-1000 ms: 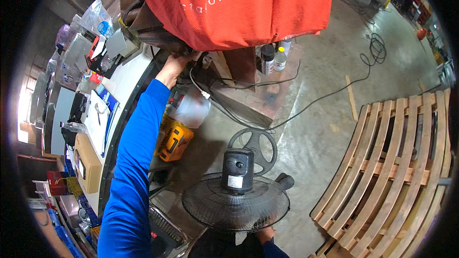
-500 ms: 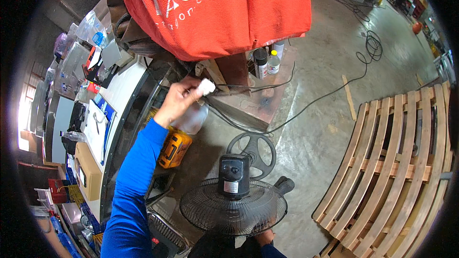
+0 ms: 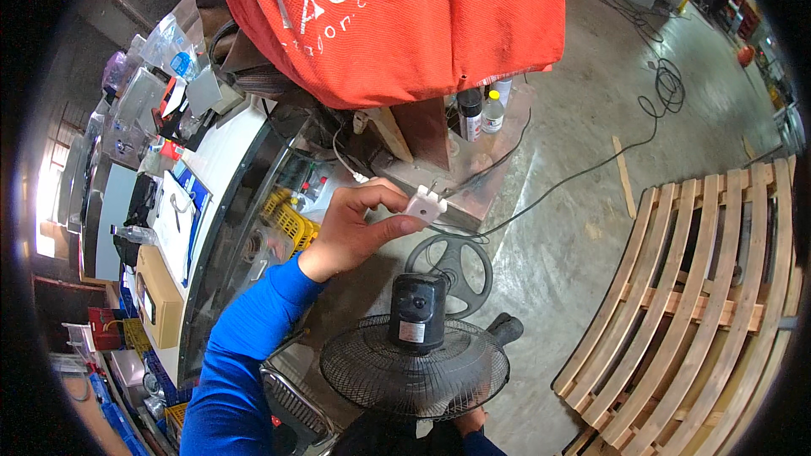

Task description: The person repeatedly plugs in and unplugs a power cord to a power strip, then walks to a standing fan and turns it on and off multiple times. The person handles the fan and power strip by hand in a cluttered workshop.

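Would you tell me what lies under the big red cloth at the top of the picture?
Below the red cloth show two small bottles, a wooden block and dark cables. What it hangs from is covered. The left hand holds a white plug below it.

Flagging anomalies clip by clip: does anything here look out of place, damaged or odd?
Mostly a cluttered workshop. The left hand holds up a white plug, prongs out, unplugged. The black fan lies grille-up in front of the person rather than standing. A loose black cable trails across the concrete floor.
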A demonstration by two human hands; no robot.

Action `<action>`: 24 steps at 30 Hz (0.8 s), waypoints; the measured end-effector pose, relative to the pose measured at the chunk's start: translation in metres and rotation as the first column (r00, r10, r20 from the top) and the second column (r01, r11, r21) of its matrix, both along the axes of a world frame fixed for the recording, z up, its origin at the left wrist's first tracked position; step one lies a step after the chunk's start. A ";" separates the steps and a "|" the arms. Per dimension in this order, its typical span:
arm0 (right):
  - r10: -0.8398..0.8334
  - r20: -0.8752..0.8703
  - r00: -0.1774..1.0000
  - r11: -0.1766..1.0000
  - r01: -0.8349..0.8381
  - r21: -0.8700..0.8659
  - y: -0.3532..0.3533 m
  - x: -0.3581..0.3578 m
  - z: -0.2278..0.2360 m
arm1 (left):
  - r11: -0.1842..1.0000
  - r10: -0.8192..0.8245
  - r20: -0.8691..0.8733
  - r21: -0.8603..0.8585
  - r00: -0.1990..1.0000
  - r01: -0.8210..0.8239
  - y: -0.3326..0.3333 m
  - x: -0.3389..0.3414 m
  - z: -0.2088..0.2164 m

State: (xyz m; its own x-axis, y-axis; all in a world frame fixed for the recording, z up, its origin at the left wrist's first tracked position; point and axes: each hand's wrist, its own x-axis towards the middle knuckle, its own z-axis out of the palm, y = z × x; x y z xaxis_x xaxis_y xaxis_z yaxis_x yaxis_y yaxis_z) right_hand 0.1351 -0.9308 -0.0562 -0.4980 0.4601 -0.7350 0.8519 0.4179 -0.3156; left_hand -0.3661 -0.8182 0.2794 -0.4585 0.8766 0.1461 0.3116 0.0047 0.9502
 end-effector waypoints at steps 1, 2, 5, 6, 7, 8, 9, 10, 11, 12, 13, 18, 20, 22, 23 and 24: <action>0.003 -0.002 1.000 1.000 -0.003 -0.001 0.000 0.000 0.000 | 1.000 0.015 0.008 -0.014 1.000 -0.015 0.002 0.004 0.000; 0.002 -0.003 1.000 1.000 -0.002 -0.002 0.001 0.000 -0.001 | 0.999 0.025 0.021 -0.026 0.999 -0.024 0.004 0.007 0.001; 0.001 -0.010 1.000 1.000 -0.001 0.000 0.002 0.000 -0.003 | 0.994 0.090 0.121 -0.073 0.989 -0.081 0.014 0.016 -0.001; -0.001 -0.010 1.000 1.000 0.001 0.001 0.002 0.000 -0.002 | 0.991 0.111 0.160 -0.091 0.981 -0.098 0.017 0.018 -0.002; -0.001 -0.013 1.000 1.000 0.001 -0.001 0.003 -0.001 -0.002 | 0.986 0.148 0.196 -0.104 0.969 -0.129 0.019 0.020 -0.003; -0.004 -0.017 1.000 1.000 0.004 0.000 0.003 -0.001 -0.002 | 0.981 0.177 0.226 -0.116 0.958 -0.154 0.022 0.021 -0.004; -0.006 -0.018 1.000 1.000 0.006 0.000 0.004 -0.002 -0.001 | 0.975 0.206 0.257 -0.129 0.944 -0.178 0.023 0.021 -0.005; -0.008 -0.023 1.000 1.000 0.007 -0.004 0.004 -0.002 0.000 | 0.970 0.230 0.299 -0.143 0.926 -0.194 0.024 0.022 -0.007; -0.010 -0.027 1.000 1.000 0.010 -0.008 0.005 -0.002 0.001 | 0.965 0.252 0.340 -0.158 0.906 -0.209 0.024 0.021 -0.009; -0.012 -0.034 0.999 1.000 0.012 -0.010 0.005 -0.002 0.001 | 0.962 0.267 0.383 -0.162 0.884 -0.220 0.024 0.020 -0.011; -0.014 -0.044 0.999 1.000 0.014 -0.018 0.005 -0.001 0.002 | 0.958 0.277 0.384 -0.184 0.881 -0.221 0.024 0.018 -0.013; -0.028 -0.095 0.995 0.999 0.026 -0.029 -0.003 0.008 -0.004 | 0.921 0.375 0.476 -0.288 0.795 -0.261 0.024 -0.001 -0.025; -0.025 0.001 1.000 0.998 0.025 0.062 -0.009 0.013 -0.012 | 0.936 0.350 0.592 -0.205 0.726 -0.285 0.020 -0.007 -0.026; -0.054 -0.084 0.995 0.994 0.061 0.091 -0.016 0.019 -0.023 | 0.942 0.323 0.661 -0.154 0.678 -0.299 0.016 -0.011 -0.025; -0.067 -0.126 0.990 0.991 0.081 0.103 -0.019 0.021 -0.029 | 0.944 0.300 0.690 -0.118 0.658 -0.307 0.014 -0.011 -0.024; -0.089 -0.138 0.986 0.985 0.108 0.135 -0.022 0.025 -0.033 | 0.937 0.306 0.714 -0.107 0.630 -0.333 0.012 -0.010 -0.022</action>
State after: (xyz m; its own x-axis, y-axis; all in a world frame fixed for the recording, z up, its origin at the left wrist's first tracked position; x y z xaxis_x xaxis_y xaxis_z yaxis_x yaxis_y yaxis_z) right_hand 0.1597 -0.9526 -0.0896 -0.5326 0.6068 -0.5900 0.8464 0.3823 -0.3708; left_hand -0.3759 -0.8067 0.2572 -0.6835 0.6560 -0.3202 -0.4716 -0.0620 0.8796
